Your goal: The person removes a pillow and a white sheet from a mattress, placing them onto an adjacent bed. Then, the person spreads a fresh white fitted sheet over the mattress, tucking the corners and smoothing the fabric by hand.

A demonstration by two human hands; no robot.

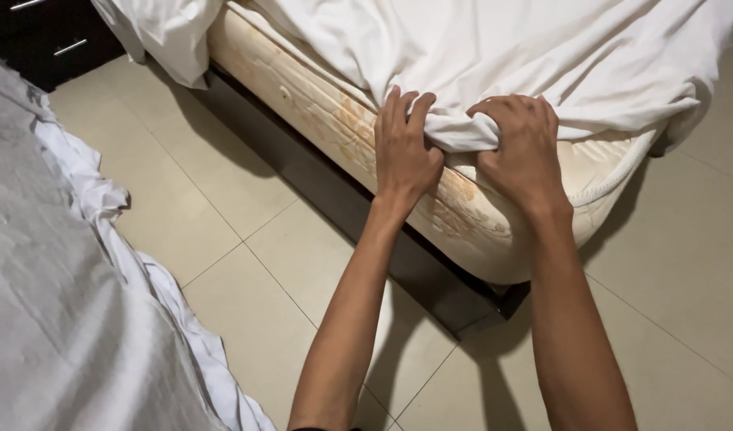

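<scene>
Both hands grip the white bedsheet (pixel 494 48) hem at the mattress (pixel 334 120) corner: left hand (pixel 404 152) at 9 o'clock, right hand (pixel 520 148) fisted at 3 o'clock; the sheet spreads toward 12 o'clock.

Head camera looks steeply down, close over the mattress corner (pixel 494 215).

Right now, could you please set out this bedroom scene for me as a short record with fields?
left hand: fingers clamped on the edge of the white sheet
right hand: fist bunching the same sheet edge
mattress: cream, stained, corner bare below the sheet
bed base: dark, under the mattress
floor: pale tiles
grey cloth: at the left, over white fabric
</scene>
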